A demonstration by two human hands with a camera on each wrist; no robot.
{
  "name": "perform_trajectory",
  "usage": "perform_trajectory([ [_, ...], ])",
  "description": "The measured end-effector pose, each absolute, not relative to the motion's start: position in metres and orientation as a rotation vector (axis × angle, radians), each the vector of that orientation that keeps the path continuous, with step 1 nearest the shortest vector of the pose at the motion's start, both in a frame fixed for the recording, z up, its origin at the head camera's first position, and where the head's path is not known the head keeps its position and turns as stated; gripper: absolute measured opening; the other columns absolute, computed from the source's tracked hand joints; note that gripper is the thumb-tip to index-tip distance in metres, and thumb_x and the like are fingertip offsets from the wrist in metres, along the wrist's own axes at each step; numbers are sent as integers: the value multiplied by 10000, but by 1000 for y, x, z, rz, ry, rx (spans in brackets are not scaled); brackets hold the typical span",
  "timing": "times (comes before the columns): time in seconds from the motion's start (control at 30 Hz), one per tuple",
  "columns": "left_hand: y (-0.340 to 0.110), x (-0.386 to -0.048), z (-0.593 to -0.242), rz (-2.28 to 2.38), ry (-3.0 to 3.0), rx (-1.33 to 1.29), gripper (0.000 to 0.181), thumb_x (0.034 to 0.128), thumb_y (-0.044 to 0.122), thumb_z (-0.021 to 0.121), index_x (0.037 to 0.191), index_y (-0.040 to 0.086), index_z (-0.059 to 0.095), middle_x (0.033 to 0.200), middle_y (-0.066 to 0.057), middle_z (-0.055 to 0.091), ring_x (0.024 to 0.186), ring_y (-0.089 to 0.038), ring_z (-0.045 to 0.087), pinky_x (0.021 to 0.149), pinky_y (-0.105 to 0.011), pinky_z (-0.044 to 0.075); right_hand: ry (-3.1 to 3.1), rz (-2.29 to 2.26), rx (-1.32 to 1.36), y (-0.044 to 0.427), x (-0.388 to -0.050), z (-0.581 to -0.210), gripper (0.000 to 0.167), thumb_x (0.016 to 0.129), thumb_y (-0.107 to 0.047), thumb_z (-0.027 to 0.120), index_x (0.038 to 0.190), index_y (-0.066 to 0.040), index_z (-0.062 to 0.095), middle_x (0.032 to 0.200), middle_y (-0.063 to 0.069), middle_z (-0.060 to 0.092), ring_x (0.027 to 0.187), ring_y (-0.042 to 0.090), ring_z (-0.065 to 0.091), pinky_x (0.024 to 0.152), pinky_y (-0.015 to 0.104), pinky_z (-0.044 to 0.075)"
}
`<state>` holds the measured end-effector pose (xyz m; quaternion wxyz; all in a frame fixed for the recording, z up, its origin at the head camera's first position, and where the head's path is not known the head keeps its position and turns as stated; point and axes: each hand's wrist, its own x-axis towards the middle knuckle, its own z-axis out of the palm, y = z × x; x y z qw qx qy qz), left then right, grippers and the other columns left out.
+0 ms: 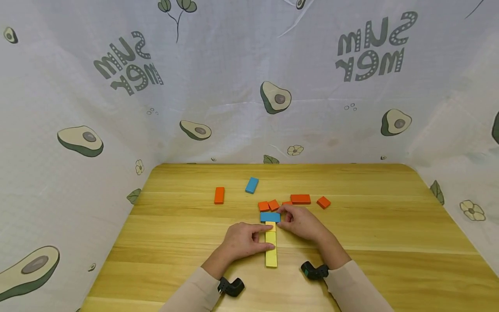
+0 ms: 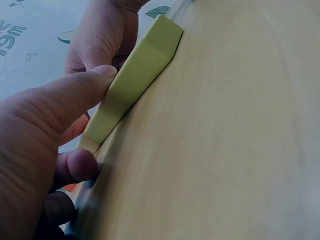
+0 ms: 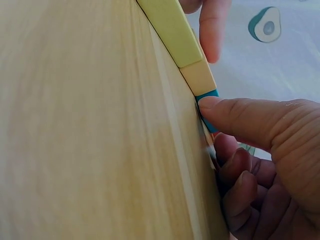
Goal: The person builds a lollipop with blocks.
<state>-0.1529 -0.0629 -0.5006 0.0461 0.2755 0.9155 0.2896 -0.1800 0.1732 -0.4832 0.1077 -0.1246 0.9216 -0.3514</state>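
Note:
On the wooden table, a long yellow block point(image 1: 271, 255) and a short light-orange block point(image 1: 270, 224) lie end to end. A blue block point(image 1: 269, 217) sits crosswise against their far end. My left hand point(image 1: 243, 240) touches both: the extended index finger rests on the short block, the thumb on the long yellow block point(image 2: 135, 75). My right hand point(image 1: 302, 222) pinches the right end of the blue block, its thumb point(image 3: 212, 103) on the near side and its index finger at the far corner. The other right fingers are curled.
Just beyond the blue block lie small orange-red blocks point(image 1: 264, 206), one partly hidden by my right hand. A longer red block point(image 1: 300, 199) and a small one point(image 1: 323, 202) lie to the right. Farther left are an orange block point(image 1: 219, 195) and another blue block point(image 1: 251, 185). A printed curtain point(image 1: 234, 108) hangs behind.

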Motion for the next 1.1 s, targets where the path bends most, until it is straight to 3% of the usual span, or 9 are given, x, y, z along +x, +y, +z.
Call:
perform_trajectory([
  [1.1,-62,-153,-500,902,2776,821,510,828,587,778,1285,369,719,588,212,509,524,56,446,532,-185,351,2733,-1007,-425,176,-181,-485,277,920,-233,774,1166,-143,683,766,-21,546,643,131,477,581,250,386],
])
